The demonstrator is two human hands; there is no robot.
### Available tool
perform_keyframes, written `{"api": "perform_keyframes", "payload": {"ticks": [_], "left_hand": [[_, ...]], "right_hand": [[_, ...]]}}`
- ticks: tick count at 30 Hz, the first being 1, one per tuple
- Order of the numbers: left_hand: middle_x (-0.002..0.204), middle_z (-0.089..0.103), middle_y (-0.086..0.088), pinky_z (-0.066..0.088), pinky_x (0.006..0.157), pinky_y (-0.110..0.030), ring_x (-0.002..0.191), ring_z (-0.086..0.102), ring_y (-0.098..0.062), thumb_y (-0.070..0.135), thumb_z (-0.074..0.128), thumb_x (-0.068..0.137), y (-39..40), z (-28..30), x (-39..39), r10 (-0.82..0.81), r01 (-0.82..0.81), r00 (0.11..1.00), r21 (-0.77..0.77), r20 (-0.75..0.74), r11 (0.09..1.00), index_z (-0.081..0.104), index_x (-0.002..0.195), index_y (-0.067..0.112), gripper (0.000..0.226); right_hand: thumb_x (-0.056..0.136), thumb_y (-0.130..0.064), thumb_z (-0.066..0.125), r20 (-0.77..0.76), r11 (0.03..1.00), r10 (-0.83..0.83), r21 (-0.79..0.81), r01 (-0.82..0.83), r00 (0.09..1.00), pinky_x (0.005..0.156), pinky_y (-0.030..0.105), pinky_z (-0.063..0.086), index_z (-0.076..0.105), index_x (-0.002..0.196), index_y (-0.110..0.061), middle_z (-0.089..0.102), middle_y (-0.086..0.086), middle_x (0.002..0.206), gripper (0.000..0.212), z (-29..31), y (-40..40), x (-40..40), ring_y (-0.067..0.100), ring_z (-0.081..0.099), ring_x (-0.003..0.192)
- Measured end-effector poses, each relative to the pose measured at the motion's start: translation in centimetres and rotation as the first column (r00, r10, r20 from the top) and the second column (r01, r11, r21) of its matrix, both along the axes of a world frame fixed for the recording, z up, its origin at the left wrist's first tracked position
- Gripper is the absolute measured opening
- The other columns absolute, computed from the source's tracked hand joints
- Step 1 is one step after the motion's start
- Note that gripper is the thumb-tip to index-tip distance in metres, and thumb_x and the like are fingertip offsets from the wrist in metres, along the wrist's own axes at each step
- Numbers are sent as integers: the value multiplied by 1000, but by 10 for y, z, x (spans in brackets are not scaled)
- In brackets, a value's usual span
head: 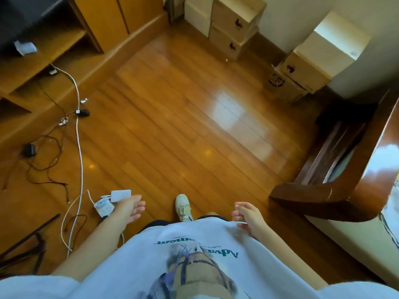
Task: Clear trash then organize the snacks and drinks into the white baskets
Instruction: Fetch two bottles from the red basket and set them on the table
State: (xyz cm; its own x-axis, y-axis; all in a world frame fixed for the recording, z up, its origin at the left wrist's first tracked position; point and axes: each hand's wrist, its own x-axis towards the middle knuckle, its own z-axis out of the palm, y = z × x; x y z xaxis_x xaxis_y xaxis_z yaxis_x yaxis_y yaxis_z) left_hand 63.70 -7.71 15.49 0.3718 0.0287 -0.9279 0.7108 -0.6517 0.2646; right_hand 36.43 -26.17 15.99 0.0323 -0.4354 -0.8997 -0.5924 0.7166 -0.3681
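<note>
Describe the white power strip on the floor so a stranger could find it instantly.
Start at the wooden floor and follow the long white cable down its left side. The power strip lies beside the left hand, the only white socket block among thin dark wires.

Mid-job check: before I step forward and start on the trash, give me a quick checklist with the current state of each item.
1. Left hand free: ok, open, holding nothing.
2. Right hand free: ok, fingers loosely curled, holding nothing.
3. Floor ahead clear for walking: ok, bare wood straight ahead.
4. Trip hazards: not ok, a white cable and a power strip lie on the floor at the left.
5. White baskets located: not ok, none in view.
6. Trash, snacks and drinks located: cannot tell, only cardboard boxes and furniture show.
</note>
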Motion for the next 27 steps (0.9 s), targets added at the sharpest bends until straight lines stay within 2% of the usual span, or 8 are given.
{"api": "perform_keyframes", "payload": {"ticks": [4,6,8,12,17,20,22,27], "left_hand": [[104,63,-8,46,64,-24,76,57,-14,20,48,97,-58,7,32,-143,149,988,-127,54,981,56,119,11,25],[95,64,-3,46,62,-22,73,57,-12,21,48,97,-74,6,39,-175,178,984,-170,31,969,57,114,15,21],[87,64,1,46,63,-23,73,58,-11,21,48,96,-88,4,50,-163,164,986,-192,24,968,58,110,18,17],[88,65,1,49,64,-24,77,61,-13,20,49,96,-108,-7,85,-58,57,998,-165,1,985,58,110,18,17],[111,62,-13,47,77,-32,95,57,-24,16,44,98,-130,-9,158,89,-88,996,-86,16,992,53,124,8,29],[109,60,-16,45,74,-30,93,55,-25,14,43,99,-141,0,207,138,-136,988,-33,67,990,52,127,4,31],[108,61,-18,44,76,-31,87,55,-23,13,41,99,-147,3,237,193,-191,977,-30,91,981,51,128,3,32],[118,57,-21,44,88,-38,86,55,-22,13,39,99,-165,9,293,370,-370,923,-26,107,929,47,131,2,34]], "right_hand": [[91,-7,50,-134,999,-46,14,48,990,44,22,35,54,96,-10,51,9,66,7,-7,-24,17,17,46,50],[91,-6,52,-184,999,-41,14,45,982,45,23,37,54,97,-8,52,10,65,8,-12,-38,29,17,46,49],[90,-6,53,-216,1000,-23,4,24,976,46,24,40,55,98,-7,52,10,66,8,-16,-54,47,17,47,50],[91,-7,52,-216,1000,13,10,-11,976,45,21,44,56,99,-5,54,9,68,9,-24,-97,100,17,48,52],[91,-3,48,-125,1000,18,9,-17,992,42,20,37,52,98,-2,47,10,63,8,-29,-171,199,19,42,50],[92,-5,44,-97,994,105,14,-104,990,39,13,29,52,93,-9,46,8,63,9,-21,-217,274,15,43,42],[92,-8,45,-46,984,175,8,-175,983,44,13,32,51,87,-14,47,6,62,10,-15,-242,327,12,46,38],[92,-12,48,23,914,406,-21,-406,913,57,21,36,51,79,-21,53,2,65,16,1,-289,452,13,50,55]]}}
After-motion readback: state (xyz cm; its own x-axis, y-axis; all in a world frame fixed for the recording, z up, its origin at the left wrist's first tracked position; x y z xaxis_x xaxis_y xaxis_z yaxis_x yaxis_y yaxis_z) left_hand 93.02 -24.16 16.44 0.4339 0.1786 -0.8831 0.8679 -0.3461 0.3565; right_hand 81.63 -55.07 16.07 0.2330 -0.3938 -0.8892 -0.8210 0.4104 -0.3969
